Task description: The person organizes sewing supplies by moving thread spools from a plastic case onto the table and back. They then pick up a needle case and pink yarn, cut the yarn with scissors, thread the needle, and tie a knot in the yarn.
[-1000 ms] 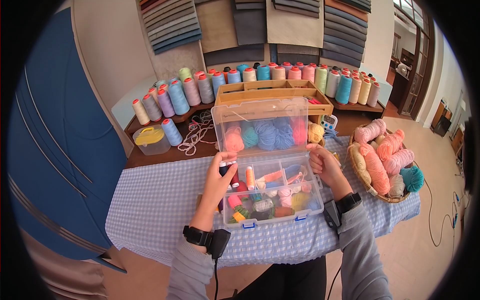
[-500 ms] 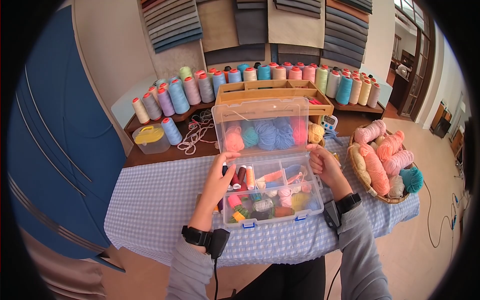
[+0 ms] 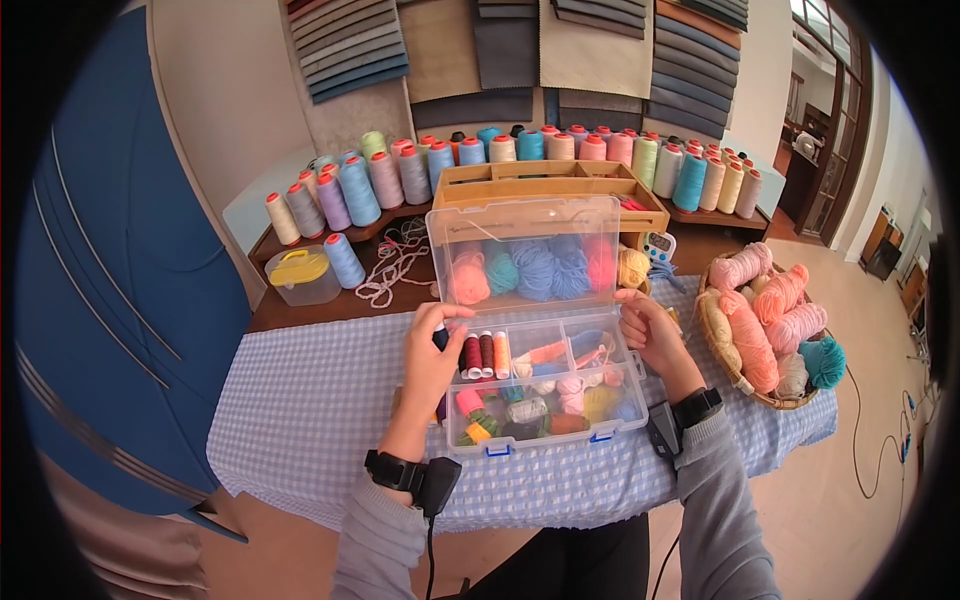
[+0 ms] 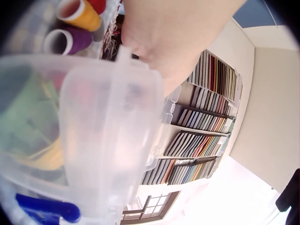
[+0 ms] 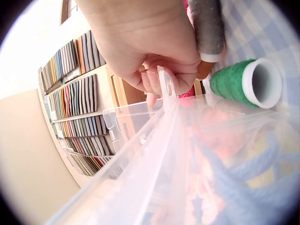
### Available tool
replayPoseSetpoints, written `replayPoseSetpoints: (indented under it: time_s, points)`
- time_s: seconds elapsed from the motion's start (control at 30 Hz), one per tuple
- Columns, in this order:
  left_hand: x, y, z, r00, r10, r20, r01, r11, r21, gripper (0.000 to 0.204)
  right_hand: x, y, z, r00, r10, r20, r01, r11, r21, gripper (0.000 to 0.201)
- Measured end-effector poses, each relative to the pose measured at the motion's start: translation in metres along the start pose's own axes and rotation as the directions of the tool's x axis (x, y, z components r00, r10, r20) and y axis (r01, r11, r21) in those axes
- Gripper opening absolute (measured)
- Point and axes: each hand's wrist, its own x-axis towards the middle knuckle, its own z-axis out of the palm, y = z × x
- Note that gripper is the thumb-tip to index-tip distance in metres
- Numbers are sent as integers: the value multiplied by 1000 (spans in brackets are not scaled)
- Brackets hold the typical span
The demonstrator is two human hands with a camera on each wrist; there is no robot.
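Observation:
A clear compartment box [image 3: 520, 437] stands on the checked cloth, its lid [image 3: 525, 215] raised. Beside its upper left corner is my left hand [image 3: 430, 365], thumb and forefinger apart; a dark spool [image 3: 440, 337] shows in the gap, and whether they touch it is unclear. Black, red, brown and orange-white spools [image 3: 487, 355] stand side by side in the left compartment. At the right back corner my right hand [image 3: 650, 335] grips the box's edge, with curled fingers on clear plastic [image 5: 166, 89] in the right wrist view. Yarn bundles [image 3: 570, 393] lie in other compartments.
A basket of yarn skeins [image 3: 748, 385] is at the right, with a green spool [image 5: 234, 84] near the box. Behind are a wooden organizer [image 3: 545, 190], thread cones [image 3: 357, 192] and a yellow-lidded tub [image 3: 300, 287]. Purple [image 4: 79, 40] and yellow spools [image 4: 86, 18] lie left of the box.
My left hand has drawn slightly left and its thumb has lifted away from the spools. The red and brown spools now stand in line with the orange-white one. My right hand stays put.

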Motion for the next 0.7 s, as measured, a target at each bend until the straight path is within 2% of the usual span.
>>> replayPoseSetpoints:
  time_s: [0.07, 0.1, 0.17, 0.23, 0.3, 0.33, 0.57, 0.67, 0.7]
  points:
    - [1, 4, -6, 991, 43, -123, -29, 992, 119, 17, 0, 0, 0, 1000, 1, 0, -1, 1000, 0, 17]
    - [2, 6, -7, 992, 43, -123, -28, 992, 119, 17, 0, 0, 0, 1000, 0, -1, 0, 1000, 1, 17]
    - [2, 10, -9, 979, -52, -196, 65, 996, 59, 20, 0, 0, 1, 1000, -1, -2, 1, 1000, 3, 17]
    - [1, 7, -12, 985, -69, -155, 85, 991, 99, 27, -1, 0, 2, 1000, 1, -9, -1, 1000, 0, 17]
    - [-2, 12, -11, 991, -136, -5, 134, 973, 187, 33, -1, 0, 2, 1000, 0, -11, 0, 1000, -1, 17]
    - [-2, 12, -9, 992, -124, 21, 117, 970, 213, 37, -1, 0, 2, 1000, -2, -12, 2, 1000, -2, 17]
    - [-3, -3, -9, 991, -137, -4, 133, 956, 263, 34, 0, 0, 1, 1000, -2, -6, 2, 1000, 2, 17]
    - [-3, -7, -9, 996, -77, -39, 83, 975, 207, 25, 0, 0, 0, 1000, 1, -7, -1, 1000, 6, 17]
    - [-3, -3, -10, 963, -271, -4, 271, 962, -31, 21, 0, 0, 0, 1000, 0, -7, 0, 1000, 9, 17]
